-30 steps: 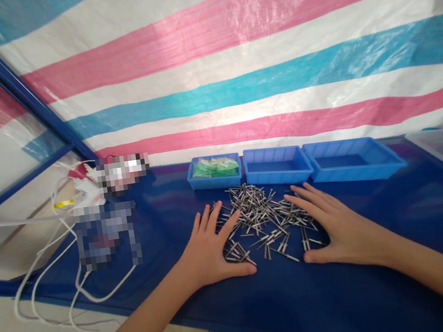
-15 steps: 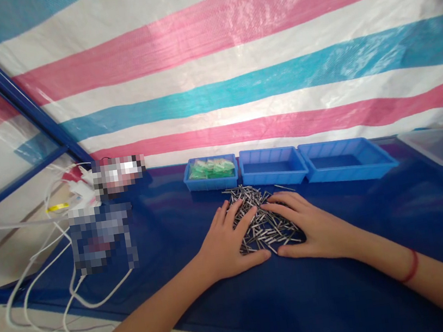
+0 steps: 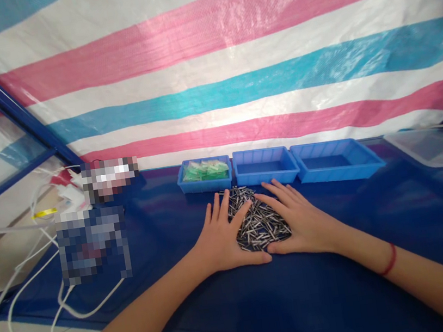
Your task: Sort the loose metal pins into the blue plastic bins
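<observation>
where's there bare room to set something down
The blue table is bare left of the left hand, up to the blurred items; right of the right hand, in front of the rightmost blue bin; and between both hands and the near edge. Crowded: between the hands, where metal pins are heaped, and along the back, with three blue bins and a translucent plastic piece.

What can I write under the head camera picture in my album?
Left hand and right hand curve around a pile of metal pins near three blue bins.

Head camera; looks forward and down from wearer's side over blue table [image 3: 325, 289]; near
</observation>
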Demonstrator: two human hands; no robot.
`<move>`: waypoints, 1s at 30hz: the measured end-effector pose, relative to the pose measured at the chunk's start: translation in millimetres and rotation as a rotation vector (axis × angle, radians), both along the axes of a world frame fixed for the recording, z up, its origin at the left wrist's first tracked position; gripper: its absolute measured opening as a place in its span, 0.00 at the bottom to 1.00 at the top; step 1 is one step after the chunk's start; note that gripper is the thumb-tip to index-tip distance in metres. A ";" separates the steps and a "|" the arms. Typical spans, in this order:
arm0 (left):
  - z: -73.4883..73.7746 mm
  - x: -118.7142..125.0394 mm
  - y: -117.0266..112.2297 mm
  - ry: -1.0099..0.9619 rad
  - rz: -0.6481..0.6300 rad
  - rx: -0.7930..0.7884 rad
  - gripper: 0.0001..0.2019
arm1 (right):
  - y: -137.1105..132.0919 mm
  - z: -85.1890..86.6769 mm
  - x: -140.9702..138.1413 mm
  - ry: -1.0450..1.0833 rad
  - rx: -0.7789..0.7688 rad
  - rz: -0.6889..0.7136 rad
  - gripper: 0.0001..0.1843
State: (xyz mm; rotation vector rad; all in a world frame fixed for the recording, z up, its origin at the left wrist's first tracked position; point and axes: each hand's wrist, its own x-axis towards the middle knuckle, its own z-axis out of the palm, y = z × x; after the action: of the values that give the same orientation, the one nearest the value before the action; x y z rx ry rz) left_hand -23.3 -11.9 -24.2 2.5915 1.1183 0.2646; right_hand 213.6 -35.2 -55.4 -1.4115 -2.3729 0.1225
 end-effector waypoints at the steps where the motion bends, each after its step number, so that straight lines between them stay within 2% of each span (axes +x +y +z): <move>1: 0.2 0.5 0.4 0.010 0.001 -0.008 0.56 | 0.4 0.0 -0.4 0.002 -0.008 0.004 0.55; 7: 2.4 1.5 2.4 0.020 -0.009 0.000 0.52 | 1.4 3.4 -8.3 0.042 -0.023 0.061 0.55; 11: 0.1 1.6 8.2 -0.024 0.085 0.018 0.47 | 5.0 7.3 -17.9 0.050 -0.015 0.060 0.54; 15: -4.0 3.0 11.8 -0.027 0.152 0.022 0.46 | 9.2 8.5 -24.3 0.084 0.010 0.074 0.51; 24: -8.9 10.3 7.8 -0.030 0.113 0.057 0.45 | 9.1 3.3 -35.4 0.121 0.091 0.090 0.51; 30: -9.9 19.1 4.8 -0.161 0.106 0.092 0.29 | 3.3 5.6 -35.0 0.142 0.120 0.061 0.40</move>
State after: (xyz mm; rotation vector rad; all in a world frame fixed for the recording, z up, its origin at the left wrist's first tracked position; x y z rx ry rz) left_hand -4.2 -7.1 -34.1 2.5391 1.2118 0.5507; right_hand 178.6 -31.9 -49.7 -1.2336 -2.2676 0.0917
